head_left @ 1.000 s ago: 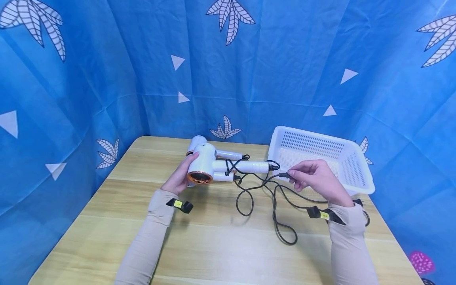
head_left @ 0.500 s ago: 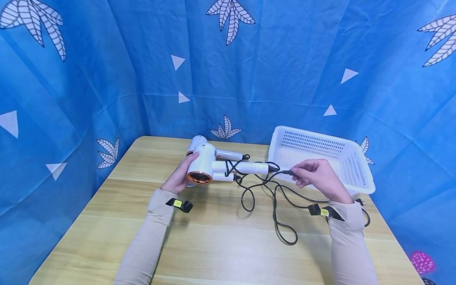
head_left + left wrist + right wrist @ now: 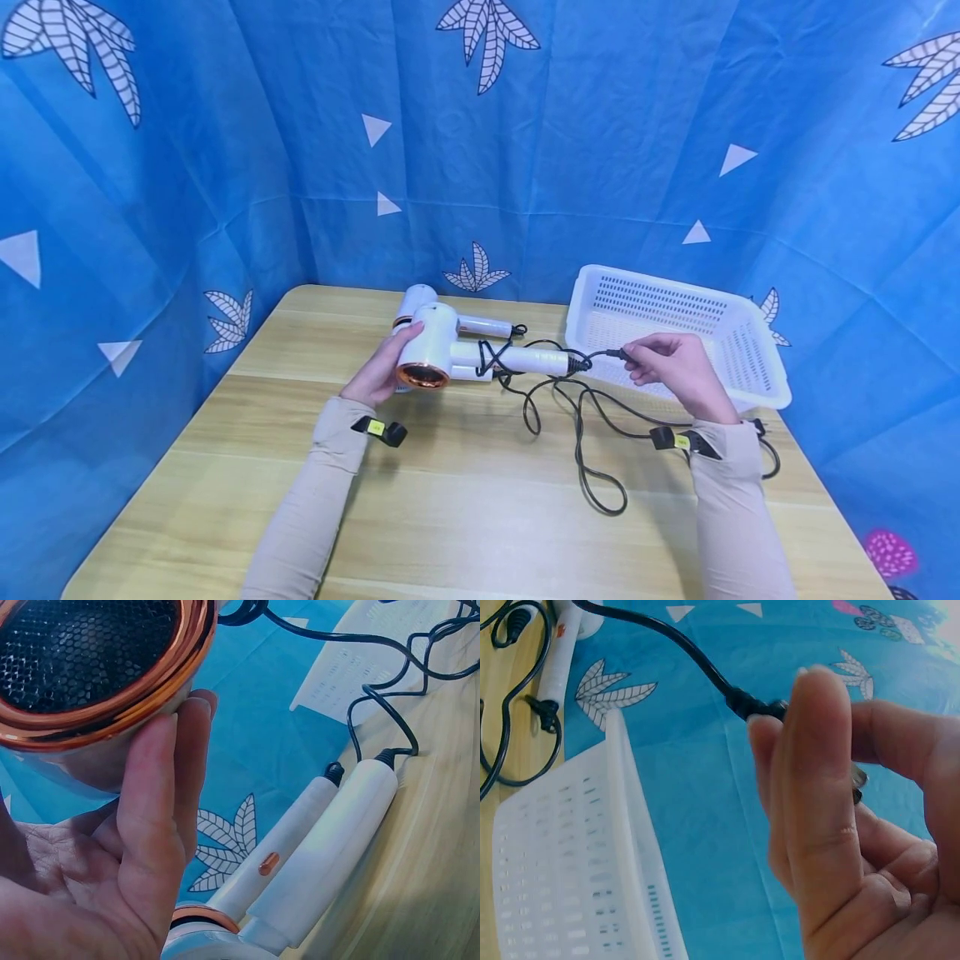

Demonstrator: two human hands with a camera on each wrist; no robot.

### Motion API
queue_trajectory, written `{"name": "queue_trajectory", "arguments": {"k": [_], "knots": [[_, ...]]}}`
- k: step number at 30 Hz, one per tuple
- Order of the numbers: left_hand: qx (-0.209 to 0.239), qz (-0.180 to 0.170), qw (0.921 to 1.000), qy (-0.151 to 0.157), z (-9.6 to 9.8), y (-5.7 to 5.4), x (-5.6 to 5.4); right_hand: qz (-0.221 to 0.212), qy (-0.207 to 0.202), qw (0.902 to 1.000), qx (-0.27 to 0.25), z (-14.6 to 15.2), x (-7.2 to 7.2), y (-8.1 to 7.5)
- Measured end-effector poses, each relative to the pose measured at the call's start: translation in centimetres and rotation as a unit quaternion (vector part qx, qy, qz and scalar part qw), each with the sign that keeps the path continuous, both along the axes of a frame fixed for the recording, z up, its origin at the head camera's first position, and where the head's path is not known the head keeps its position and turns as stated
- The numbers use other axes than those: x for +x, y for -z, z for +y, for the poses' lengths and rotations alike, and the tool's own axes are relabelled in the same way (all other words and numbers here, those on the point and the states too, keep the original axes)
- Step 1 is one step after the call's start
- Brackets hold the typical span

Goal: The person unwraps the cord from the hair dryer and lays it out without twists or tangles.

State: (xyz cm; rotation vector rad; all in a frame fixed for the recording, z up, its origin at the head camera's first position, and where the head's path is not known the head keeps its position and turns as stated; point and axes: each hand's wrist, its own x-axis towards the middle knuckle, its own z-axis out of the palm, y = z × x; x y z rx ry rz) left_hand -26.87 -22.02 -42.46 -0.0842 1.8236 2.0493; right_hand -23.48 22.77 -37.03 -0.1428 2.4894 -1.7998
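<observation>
My left hand (image 3: 378, 367) grips the body of a white hair dryer (image 3: 437, 333) with a copper-coloured ring round its dark mesh end. The dryer is raised, its handle pointing right. Its black cord (image 3: 491, 357) crosses round the handle. With thumb and fingers my right hand (image 3: 678, 371) pinches the plug (image 3: 742, 703) at the cord's end, just right of the handle tip and over the basket's near side. Two more white hair dryers lie behind and below; the left wrist view shows their handles, one nearer (image 3: 330, 840) and one farther (image 3: 274, 859).
A white perforated basket (image 3: 768, 392) stands at the back right of the wooden table (image 3: 465, 508). Loose black cord (image 3: 581, 450) loops over the tabletop in front of it, and another plug (image 3: 760, 427) lies by the right wrist. Blue patterned cloth (image 3: 480, 167) hangs round the table.
My right hand has shifted slightly right and up with the plug. The hanging cord loop below the handle has shrunk and drawn right. The left hand keeps its hold, nearly still.
</observation>
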Motion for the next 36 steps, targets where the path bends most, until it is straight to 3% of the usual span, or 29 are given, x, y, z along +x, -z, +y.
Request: {"name": "queue_trajectory", "arguments": {"k": [7,20,31,36], "knots": [[-0.010,-0.004,0.9999,0.006,0.0,0.2,-0.1,0.032,0.053,0.9929,-0.102,0.3,-0.3,0.3],[-0.021,0.002,0.9995,0.025,0.3,0.8,-0.1,0.088,0.148,0.9611,-0.216,-0.2,-0.5,0.2],[-0.034,0.006,0.9989,0.031,0.3,1.0,-0.1,0.178,0.188,0.9144,-0.311,-1.1,0.0,-0.8],[-0.032,0.005,0.9990,0.029,0.4,1.1,-0.2,0.213,0.173,0.8799,-0.388,-1.5,0.5,-1.7]]}}
